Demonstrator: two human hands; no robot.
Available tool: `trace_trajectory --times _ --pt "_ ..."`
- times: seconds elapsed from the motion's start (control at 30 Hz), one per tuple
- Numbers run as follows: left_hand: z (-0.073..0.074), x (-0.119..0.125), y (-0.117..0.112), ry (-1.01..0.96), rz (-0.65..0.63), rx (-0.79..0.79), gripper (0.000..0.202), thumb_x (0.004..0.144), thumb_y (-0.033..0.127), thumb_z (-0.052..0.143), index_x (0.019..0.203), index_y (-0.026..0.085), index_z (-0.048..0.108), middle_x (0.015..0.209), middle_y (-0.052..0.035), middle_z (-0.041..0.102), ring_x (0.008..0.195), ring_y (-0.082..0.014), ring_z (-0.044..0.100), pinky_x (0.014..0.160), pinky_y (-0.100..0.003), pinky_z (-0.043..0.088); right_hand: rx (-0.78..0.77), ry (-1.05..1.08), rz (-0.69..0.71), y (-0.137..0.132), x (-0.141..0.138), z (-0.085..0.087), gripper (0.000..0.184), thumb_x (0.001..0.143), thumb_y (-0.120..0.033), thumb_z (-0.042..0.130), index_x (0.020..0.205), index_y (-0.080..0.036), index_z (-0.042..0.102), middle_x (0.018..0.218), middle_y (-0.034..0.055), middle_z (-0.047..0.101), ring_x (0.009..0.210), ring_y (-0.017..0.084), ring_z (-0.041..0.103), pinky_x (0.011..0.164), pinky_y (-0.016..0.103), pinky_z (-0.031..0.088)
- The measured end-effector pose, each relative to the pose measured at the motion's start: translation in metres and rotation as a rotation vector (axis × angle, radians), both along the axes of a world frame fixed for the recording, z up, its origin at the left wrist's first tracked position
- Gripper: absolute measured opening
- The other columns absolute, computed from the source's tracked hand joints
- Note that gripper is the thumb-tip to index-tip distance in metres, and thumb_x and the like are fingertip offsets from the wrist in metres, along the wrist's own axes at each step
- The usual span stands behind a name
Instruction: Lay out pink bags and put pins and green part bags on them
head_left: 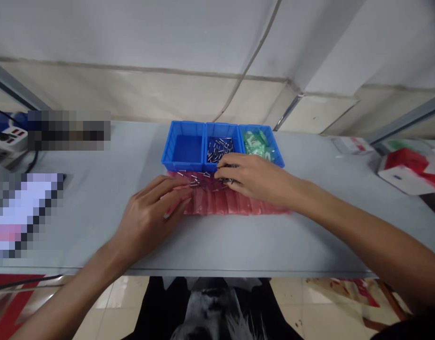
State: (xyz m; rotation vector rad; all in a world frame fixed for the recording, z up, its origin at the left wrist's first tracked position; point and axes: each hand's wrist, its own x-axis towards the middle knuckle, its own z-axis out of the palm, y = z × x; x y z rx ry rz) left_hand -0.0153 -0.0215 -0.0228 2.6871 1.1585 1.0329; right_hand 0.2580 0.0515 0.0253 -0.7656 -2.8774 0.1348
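Blue bins (178, 158) beyond left hand (149, 217), right hand (254, 177) — both on metal pins (196, 180), perhaps.

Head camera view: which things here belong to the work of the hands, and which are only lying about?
In use: left hand, right hand, small metal pins, red bubble wrap, blue three-compartment bin, green packets.
Lying about: white power strip, red-and-white box.
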Motion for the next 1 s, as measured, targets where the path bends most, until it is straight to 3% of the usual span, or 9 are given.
trace_trajectory --times 0.43,0.77,0.93,1.0 --pt "0.003 0.012 0.003 0.016 -0.035 0.027 0.026 0.09 0.009 0.071 0.115 0.017 0.069 0.118 -0.0075 0.072 0.111 -0.0225 0.068 0.095 -0.04 0.06 -0.01 0.083 -0.052 -0.004 0.035 0.0 0.019 0.099 -0.013 0.059 0.112 -0.016 0.071 0.116 0.0098 0.07 0.1 0.023 0.071 0.089 0.041 0.058" --pt "0.011 0.018 0.009 0.028 -0.034 0.047 0.025 0.092 0.01 0.068 0.116 0.02 0.069 0.122 -0.007 0.073 0.111 -0.0233 0.069 0.095 -0.042 0.061 -0.066 0.107 0.026 -0.009 -0.007 -0.001 0.015 0.099 -0.011 0.06 0.108 -0.014 0.071 0.126 0.0132 0.067 0.107 0.023 0.068 0.093 0.038 0.056" --pt "0.021 0.022 0.017 0.017 -0.038 0.071 0.019 0.094 0.011 0.067 0.112 0.016 0.071 0.116 -0.0087 0.074 0.107 -0.0227 0.07 0.093 -0.04 0.061 -0.011 0.202 0.013 0.016 0.001 0.025 0.022 0.105 -0.024 0.056 0.11 -0.013 0.074 0.119 0.0117 0.073 0.104 0.022 0.07 0.095 0.038 0.054" --pt "0.027 0.025 0.031 0.035 -0.029 0.108 0.016 0.096 0.013 0.065 0.11 0.014 0.072 0.114 -0.0098 0.075 0.105 -0.0235 0.071 0.092 -0.04 0.062 0.039 0.143 -0.108 0.038 0.008 0.036 0.017 0.1 -0.02 0.062 0.11 -0.015 0.075 0.112 0.0094 0.075 0.103 0.025 0.069 0.094 0.042 0.052"
